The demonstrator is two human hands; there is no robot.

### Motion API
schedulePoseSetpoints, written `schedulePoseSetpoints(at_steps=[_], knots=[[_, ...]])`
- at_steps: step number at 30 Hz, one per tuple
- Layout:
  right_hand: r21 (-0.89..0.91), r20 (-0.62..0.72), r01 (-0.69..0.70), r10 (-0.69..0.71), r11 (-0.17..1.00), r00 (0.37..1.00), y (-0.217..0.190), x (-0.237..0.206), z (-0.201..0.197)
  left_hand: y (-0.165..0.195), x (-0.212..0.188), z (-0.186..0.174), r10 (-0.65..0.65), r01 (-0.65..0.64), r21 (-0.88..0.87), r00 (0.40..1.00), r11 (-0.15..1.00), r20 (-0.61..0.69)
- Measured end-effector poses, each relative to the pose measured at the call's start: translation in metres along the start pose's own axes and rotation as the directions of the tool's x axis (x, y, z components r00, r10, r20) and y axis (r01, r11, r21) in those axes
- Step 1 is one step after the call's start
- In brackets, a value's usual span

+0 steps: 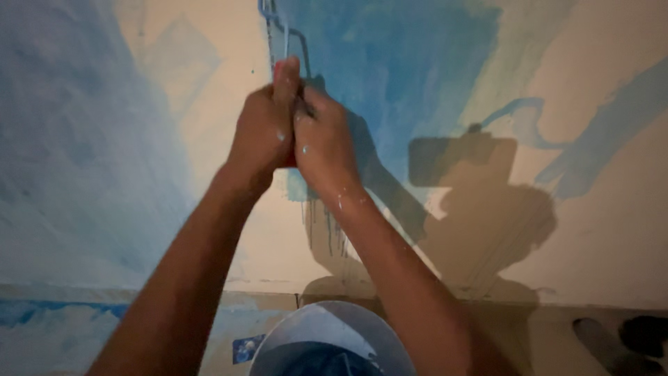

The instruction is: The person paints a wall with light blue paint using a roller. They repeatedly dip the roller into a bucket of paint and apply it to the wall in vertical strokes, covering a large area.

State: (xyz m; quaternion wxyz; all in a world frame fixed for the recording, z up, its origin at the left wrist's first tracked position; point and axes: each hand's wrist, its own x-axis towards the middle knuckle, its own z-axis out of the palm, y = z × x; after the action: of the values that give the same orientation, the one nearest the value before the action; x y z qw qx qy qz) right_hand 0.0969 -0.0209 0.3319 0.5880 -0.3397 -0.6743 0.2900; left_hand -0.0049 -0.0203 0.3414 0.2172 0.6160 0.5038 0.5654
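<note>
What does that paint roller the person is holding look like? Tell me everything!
Only part of the paint roller shows. Its thin bent metal frame, smeared with blue paint, rises from the hands and runs off the top edge, so the roller sleeve is out of view. A reddish handle end pokes out above the left hand. The right hand clasps it too. It points up against the blue-painted wall.

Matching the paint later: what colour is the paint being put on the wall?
Blue paint, over a cream wall; the head view shows it best.
</note>
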Motion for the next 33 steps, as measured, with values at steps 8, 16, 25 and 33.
schedulePoseSetpoints(at_steps=[8,16,25,33], knots=[[0.048,0.06,0.01,-0.013,0.999,0.998,0.007,-0.012,0.004,-0.009,-0.01,0.0,-0.003,0.002,-0.024,1.0,1.0,-0.03],[0.124,-0.011,0.042,-0.041,0.991,0.999,-0.009,0.006,0.012,0.007,0.017,-0.017,-0.036,0.034,0.063,0.999,0.997,0.031],[0.061,0.002,-0.089,0.09,0.994,0.996,0.0,-0.031,-0.011,-0.007,-0.014,0.012,-0.017,0.018,-0.025,0.999,1.0,0.041],[0.094,-0.076,0.007,0.0,0.996,0.997,-0.009,-0.008,0.008,0.015,0.005,-0.01,-0.125,0.129,-0.041,0.987,0.991,0.106]])
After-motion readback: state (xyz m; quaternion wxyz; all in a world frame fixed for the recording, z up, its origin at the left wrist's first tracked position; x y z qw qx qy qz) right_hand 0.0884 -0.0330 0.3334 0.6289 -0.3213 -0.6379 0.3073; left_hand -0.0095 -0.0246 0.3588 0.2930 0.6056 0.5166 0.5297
